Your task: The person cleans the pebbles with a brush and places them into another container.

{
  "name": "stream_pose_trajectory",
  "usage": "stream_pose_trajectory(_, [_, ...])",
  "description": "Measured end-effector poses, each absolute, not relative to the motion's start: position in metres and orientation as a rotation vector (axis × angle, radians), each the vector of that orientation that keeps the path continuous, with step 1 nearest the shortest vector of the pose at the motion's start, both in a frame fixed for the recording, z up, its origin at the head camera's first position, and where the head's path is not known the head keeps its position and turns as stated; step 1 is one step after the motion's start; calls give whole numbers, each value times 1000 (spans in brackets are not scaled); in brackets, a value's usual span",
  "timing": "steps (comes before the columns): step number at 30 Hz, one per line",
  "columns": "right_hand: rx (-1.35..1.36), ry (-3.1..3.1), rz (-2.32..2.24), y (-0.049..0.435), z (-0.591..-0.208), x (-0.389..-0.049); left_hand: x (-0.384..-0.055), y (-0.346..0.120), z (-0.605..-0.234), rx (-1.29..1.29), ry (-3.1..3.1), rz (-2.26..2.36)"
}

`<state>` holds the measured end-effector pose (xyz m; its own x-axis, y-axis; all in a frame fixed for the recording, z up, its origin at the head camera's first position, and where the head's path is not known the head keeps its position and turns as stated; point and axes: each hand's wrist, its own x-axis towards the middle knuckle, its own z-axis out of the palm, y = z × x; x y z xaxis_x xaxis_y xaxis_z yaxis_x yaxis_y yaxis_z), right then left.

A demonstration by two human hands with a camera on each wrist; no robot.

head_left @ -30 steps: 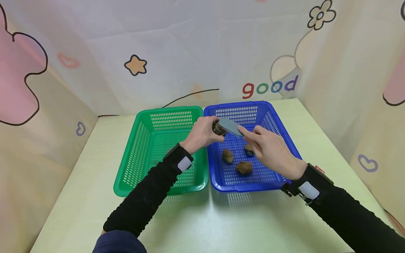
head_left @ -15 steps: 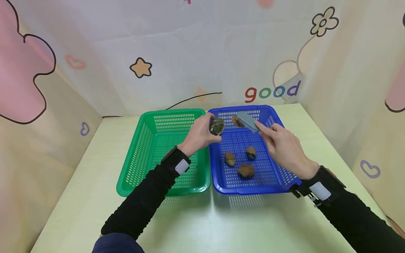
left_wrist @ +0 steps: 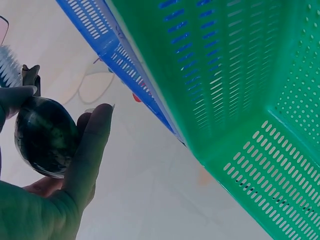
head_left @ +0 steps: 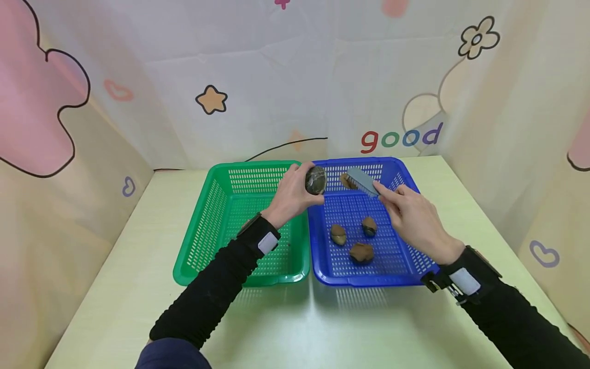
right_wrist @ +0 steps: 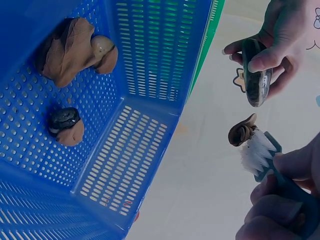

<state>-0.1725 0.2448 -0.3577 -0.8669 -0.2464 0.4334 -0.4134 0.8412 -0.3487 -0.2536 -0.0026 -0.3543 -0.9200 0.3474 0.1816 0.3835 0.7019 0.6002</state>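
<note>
Between the thumb and fingers of my left hand (head_left: 290, 193) is a smooth dark stone (head_left: 315, 180) with pale veins, held up over the line where two baskets meet. My right hand (head_left: 417, 220) grips a grey-blue scrub brush (head_left: 362, 181), forefinger stretched along its back. In the right wrist view, a brown mud-like lump (right_wrist: 241, 132) clings to the white bristles (right_wrist: 256, 151). Brush and stone are apart. Inside the blue basket (head_left: 369, 281) lie a mud-capped stone (head_left: 338, 234), another half-coated stone (head_left: 369, 226) and a larger brown-covered one (head_left: 361, 253).
A green basket (head_left: 184, 256) stands against the blue one on the left, its floor partly hidden by my left arm. Both are on a pale table (head_left: 295, 328). A printed curtain (head_left: 267, 92) encloses the back and sides.
The brush has moved right, off the stone, with a brown lump on its bristles. The stone has turned in my left hand and shows a broad dark face. The head view has shifted slightly.
</note>
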Motion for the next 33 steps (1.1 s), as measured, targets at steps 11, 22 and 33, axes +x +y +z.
stream_pose_trajectory(11, [516, -2619, 591, 241, -359, -174, -256, -13, -357, -548, -2864, -994])
stream_pose_trajectory(22, [529, -2631, 581, 239, -358, -173, -260, -25, -364, -525, -2851, -988])
stream_pose_trajectory(33, [533, -2645, 600, 238, -360, -175, -265, -39, -371, -456, -2891, -984])
